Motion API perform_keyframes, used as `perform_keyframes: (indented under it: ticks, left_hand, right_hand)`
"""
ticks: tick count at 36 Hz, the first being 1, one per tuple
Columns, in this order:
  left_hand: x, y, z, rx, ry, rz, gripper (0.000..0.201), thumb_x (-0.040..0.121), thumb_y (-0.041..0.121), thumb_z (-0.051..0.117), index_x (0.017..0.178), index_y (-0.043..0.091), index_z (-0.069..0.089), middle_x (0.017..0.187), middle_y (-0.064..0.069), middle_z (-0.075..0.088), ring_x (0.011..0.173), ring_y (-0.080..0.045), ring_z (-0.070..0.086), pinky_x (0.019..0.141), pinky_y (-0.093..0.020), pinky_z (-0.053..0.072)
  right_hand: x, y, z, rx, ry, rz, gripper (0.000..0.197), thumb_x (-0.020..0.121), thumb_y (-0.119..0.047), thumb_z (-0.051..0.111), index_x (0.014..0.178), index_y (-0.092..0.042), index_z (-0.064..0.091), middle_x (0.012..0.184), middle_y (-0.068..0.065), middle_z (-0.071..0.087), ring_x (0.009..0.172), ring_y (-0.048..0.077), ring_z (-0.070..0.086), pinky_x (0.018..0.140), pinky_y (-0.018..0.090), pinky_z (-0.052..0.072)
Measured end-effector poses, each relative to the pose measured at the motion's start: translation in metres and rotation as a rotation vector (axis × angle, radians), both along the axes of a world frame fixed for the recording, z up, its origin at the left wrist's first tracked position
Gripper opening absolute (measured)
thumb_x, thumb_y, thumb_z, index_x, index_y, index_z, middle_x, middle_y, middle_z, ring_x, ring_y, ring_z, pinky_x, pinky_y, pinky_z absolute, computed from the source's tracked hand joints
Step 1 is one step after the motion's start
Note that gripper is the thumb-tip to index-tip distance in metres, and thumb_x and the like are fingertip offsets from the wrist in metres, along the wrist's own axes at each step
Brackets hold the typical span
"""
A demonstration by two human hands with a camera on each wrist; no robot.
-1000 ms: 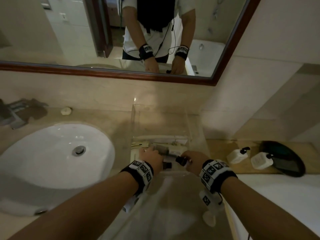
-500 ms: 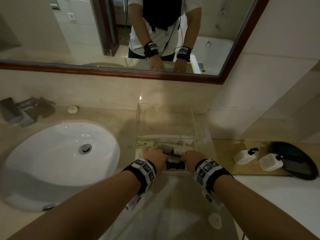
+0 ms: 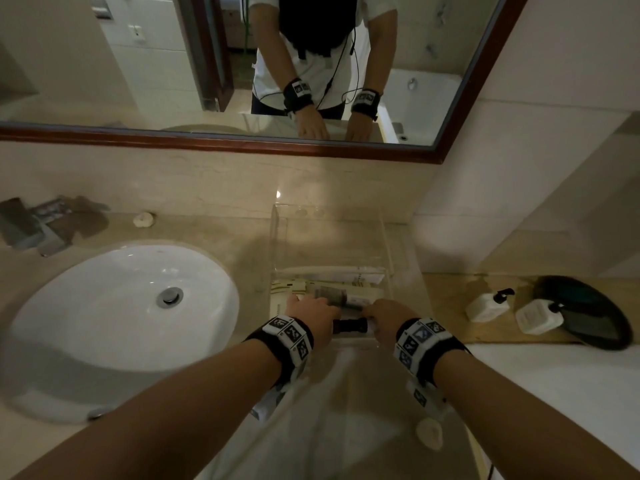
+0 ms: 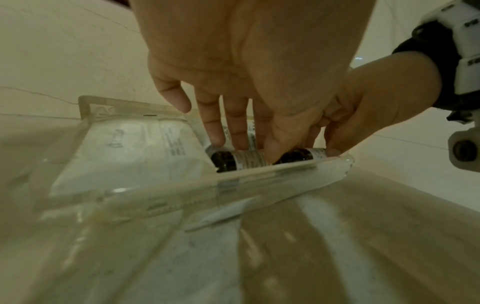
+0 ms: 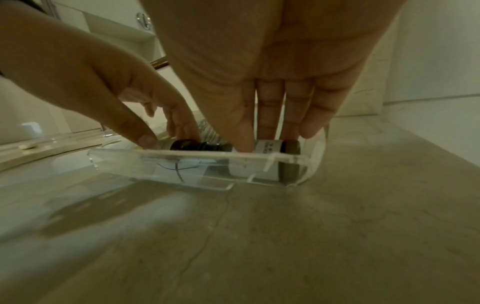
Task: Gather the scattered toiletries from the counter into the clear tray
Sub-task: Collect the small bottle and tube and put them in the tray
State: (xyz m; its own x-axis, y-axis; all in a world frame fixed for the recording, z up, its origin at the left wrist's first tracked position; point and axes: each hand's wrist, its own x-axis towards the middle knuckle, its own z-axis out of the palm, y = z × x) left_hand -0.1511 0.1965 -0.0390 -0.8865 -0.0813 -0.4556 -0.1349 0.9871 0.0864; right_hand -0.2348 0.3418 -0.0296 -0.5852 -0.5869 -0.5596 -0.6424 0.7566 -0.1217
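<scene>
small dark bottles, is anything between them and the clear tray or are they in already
Nothing visible stands in the way. The two small dark bottles already lie on their sides inside the clear tray, just behind its near wall. The left hand and right hand each hold one with fingers and thumb.
</scene>
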Motion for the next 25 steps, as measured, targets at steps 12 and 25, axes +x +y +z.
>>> perform_keyframes:
  ticks: [12,25]
  left_hand:
    - [0.008,0.021,0.004,0.092,0.108,-0.046,0.04,0.089,0.026,0.05,0.128,0.032,0.049,0.126,0.0,0.051,0.12,-0.025,0.045,0.097,-0.046,0.037]
    - [0.013,0.096,0.013,0.161,0.04,-0.373,0.045,0.092,0.028,0.05,0.137,0.032,0.043,0.142,0.0,0.042,0.132,-0.028,0.035,0.101,-0.049,0.036]
  right_hand:
    - [0.004,0.021,0.008,-0.035,0.025,-0.06,0.032,0.092,-0.013,0.051,0.123,-0.012,0.059,0.123,0.012,0.056,0.112,0.03,0.055,0.098,0.036,0.046]
    - [0.046,0.097,0.011,0.122,-0.043,-0.169,0.032,0.087,-0.037,0.057,0.11,-0.014,0.059,0.116,0.011,0.053,0.102,0.031,0.056,0.087,0.034,0.047]
